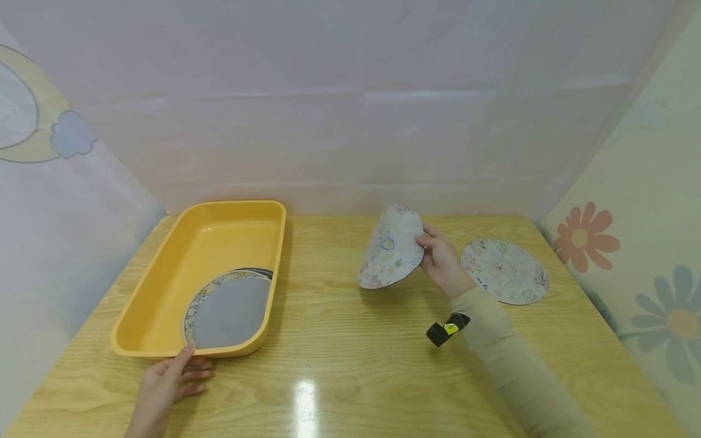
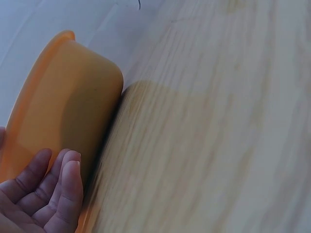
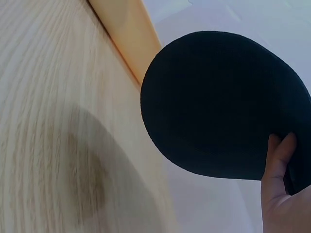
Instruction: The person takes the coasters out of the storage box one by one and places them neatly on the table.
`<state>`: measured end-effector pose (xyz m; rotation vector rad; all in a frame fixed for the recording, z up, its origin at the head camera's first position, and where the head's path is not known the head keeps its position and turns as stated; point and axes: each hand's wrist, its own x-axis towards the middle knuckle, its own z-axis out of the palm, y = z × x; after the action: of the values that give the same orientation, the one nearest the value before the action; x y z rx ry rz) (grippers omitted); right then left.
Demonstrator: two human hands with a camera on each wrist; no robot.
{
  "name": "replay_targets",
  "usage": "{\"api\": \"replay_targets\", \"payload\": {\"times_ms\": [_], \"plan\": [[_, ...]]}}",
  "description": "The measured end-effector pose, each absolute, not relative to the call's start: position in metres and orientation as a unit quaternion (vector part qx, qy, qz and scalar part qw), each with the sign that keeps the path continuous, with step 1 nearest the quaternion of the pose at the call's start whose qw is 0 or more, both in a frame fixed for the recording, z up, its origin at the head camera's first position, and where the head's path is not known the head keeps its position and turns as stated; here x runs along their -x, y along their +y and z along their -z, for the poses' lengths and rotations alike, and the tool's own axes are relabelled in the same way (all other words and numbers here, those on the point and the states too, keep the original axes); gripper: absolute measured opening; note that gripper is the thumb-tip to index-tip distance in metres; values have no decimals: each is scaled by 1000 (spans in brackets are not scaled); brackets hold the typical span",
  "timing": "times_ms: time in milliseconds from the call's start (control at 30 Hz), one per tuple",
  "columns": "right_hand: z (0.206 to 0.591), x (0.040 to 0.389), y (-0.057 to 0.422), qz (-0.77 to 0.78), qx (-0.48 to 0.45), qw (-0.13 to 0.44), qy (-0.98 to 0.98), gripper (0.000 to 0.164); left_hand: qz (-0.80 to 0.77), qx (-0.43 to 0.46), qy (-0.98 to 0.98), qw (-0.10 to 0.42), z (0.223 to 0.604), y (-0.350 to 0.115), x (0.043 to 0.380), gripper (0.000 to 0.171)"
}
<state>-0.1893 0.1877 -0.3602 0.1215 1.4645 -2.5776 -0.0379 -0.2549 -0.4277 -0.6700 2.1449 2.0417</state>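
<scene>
My right hand (image 1: pixel 442 261) pinches the edge of a thin round mat (image 1: pixel 391 249) with coloured doodles on its pale face. It is held above the table, tilted and slightly bent; its underside is dark in the right wrist view. A second doodled round mat (image 1: pixel 505 272) lies flat on the table, to the right of that hand. At the near edge of a yellow tray (image 1: pixel 148 292), my left hand (image 1: pixel 170 383) has its thumb on the rim and its bent fingers against the outer wall. A grey round mat (image 1: pixel 232 313) with a patterned border lies in the tray, over a dark-edged one.
The wooden table (image 1: pixel 339 365) spans between walls covered with printed sheets. A pale back wall (image 1: pixel 356 121) rises behind it. A black strap (image 1: pixel 449 328) with a yellow mark sits at the right wrist.
</scene>
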Motion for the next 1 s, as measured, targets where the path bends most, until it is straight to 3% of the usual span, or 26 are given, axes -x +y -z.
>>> {"api": "replay_targets", "payload": {"times_ms": [1000], "plan": [[379, 189, 228, 820, -92, 107, 555, 56, -665, 227, 709, 65, 425, -257, 39, 52]]}}
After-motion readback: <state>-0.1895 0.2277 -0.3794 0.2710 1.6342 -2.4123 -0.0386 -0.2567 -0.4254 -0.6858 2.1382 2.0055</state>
